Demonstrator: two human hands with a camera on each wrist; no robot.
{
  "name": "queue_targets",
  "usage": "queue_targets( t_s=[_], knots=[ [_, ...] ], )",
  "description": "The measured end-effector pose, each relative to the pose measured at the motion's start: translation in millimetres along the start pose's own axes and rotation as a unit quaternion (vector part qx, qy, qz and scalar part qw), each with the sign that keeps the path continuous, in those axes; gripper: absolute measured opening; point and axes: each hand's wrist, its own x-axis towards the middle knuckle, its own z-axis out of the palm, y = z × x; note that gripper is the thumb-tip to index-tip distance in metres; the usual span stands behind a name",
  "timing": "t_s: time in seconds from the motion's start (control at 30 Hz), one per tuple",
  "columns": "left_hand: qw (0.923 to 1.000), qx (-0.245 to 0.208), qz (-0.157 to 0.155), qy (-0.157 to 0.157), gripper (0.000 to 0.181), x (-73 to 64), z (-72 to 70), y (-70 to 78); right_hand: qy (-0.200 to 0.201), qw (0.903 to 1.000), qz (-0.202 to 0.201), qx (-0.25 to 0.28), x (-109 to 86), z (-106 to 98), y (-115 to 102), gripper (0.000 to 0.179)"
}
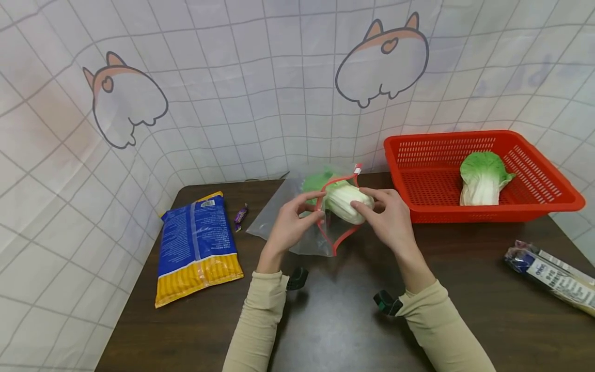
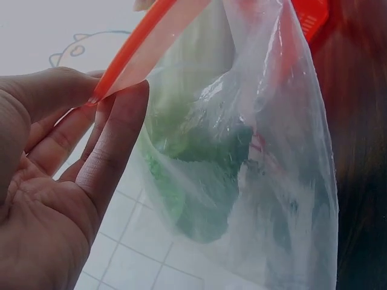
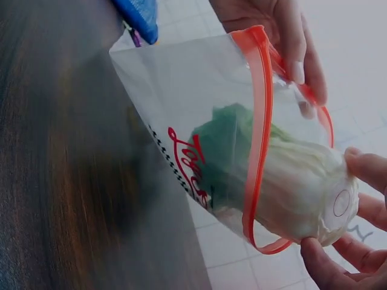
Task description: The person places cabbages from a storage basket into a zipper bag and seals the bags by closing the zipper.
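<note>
A clear zip bag (image 1: 304, 237) with a red zip band stands open between the hands, its mouth facing right. Inside it lies the leafy green end of a napa cabbage (image 1: 345, 202), while the white base sticks out of the mouth. My left hand (image 1: 294, 219) pinches the red band (image 2: 124, 54) between thumb and fingers at the bag's edge. With its fingertips, my right hand (image 1: 389, 217) grips the cabbage's base (image 3: 338, 208). Red lettering (image 3: 187, 160) is printed on the bag's side.
At the back right, a red plastic basket (image 1: 465, 214) holds another napa cabbage (image 1: 483, 178). A blue and yellow packet (image 1: 197, 248) lies on the left, with a small purple wrapped candy (image 1: 240, 217) beside it. A narrow printed packet (image 1: 553, 276) lies at the right edge.
</note>
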Motion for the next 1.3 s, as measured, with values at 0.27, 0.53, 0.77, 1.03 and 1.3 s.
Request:
queue_targets(
  t_s=[0.27,0.53,0.77,1.03,1.3],
  knots=[
    [0.9999,0.01,0.006,-0.004,0.041,-1.0,-2.5,4.0,-0.031,0.9985,0.038,0.024,-0.4,2.8,2.6,0.045],
    [0.9997,0.024,-0.001,0.008,0.041,-2.6,-4.1,4.6,-0.043,0.9975,0.038,0.041,0.2,6.6,1.8,0.046],
    [0.9997,0.022,-0.001,0.011,0.041,-3.7,-7.0,4.4,-0.042,0.998,0.028,0.039,3.0,10.2,-2.1,0.045],
    [0.9996,0.023,0.001,0.018,0.041,-5.4,-9.9,6.1,-0.041,0.9984,0.025,0.03,4.9,12.7,-5.5,0.044],
    [0.9998,0.02,-0.004,0.003,0.043,1.5,-3.0,-16.1,-0.034,0.9986,0.029,0.027,-1.8,5.6,1.8,0.045]
  ],
)
